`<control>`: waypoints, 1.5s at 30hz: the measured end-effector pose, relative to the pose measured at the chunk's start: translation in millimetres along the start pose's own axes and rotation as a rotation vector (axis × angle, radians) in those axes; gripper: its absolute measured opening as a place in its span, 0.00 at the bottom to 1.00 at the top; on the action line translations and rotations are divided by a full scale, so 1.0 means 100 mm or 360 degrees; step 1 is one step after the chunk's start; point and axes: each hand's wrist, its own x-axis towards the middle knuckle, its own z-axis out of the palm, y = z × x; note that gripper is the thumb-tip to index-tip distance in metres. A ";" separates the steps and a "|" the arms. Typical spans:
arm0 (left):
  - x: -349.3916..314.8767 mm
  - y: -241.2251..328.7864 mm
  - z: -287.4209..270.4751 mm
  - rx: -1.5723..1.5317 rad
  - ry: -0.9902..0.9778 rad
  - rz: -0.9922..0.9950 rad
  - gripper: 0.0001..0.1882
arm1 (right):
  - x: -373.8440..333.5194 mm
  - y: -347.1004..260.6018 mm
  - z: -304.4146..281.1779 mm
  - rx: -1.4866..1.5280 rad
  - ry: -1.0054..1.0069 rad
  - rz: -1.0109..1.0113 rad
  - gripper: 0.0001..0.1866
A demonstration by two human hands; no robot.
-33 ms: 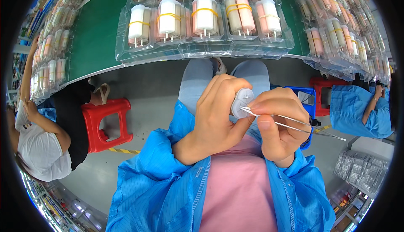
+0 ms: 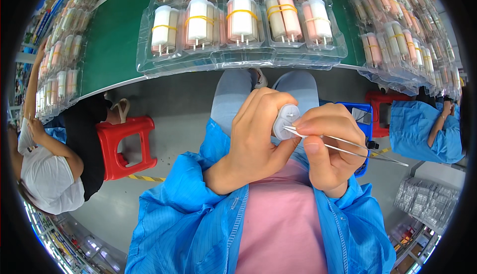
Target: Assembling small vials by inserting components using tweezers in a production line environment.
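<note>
My left hand [image 2: 256, 135] is wrapped around a pale grey plastic piece [image 2: 286, 111] with two rounded ends side by side, which faces to the right. The rest of that piece is hidden in the palm. Between thumb and fingers, my right hand [image 2: 338, 142] pinches metal tweezers [image 2: 343, 145]. Their pale tips touch or nearly touch the lower round end. Whether anything small sits between the tips I cannot tell. Both hands are above my lap, in front of a clear plastic tray [image 2: 238, 60] at the bench edge.
The tray holds white, pink and beige cylinders [image 2: 242, 18] bundled with yellow bands. More loaded trays are stacked on the green bench [image 2: 117, 35] at both sides. A red stool [image 2: 126, 147] and a person [image 2: 52, 174] are at left; a blue bin [image 2: 365, 112] is at right.
</note>
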 end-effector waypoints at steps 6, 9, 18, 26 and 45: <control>0.02 -0.02 -0.02 0.0145 -0.0007 0.0115 0.19 | 0.04 0.00 -0.02 -0.0061 -0.0064 -0.0027 0.08; 0.02 0.00 -0.01 0.0121 -0.0008 0.0094 0.20 | 0.03 0.01 -0.03 -0.0037 -0.0076 0.0028 0.08; 0.03 0.03 0.02 -0.0006 -0.0010 0.0027 0.18 | -0.06 0.11 0.05 0.0340 0.0144 0.0079 0.06; 0.04 0.05 0.03 -0.0059 -0.0007 -0.0029 0.18 | -0.08 0.13 0.07 0.0499 0.0201 0.0129 0.06; 0.02 0.05 0.01 -0.0104 -0.0017 -0.0142 0.18 | -0.05 0.11 0.02 0.0273 0.0065 0.0073 0.07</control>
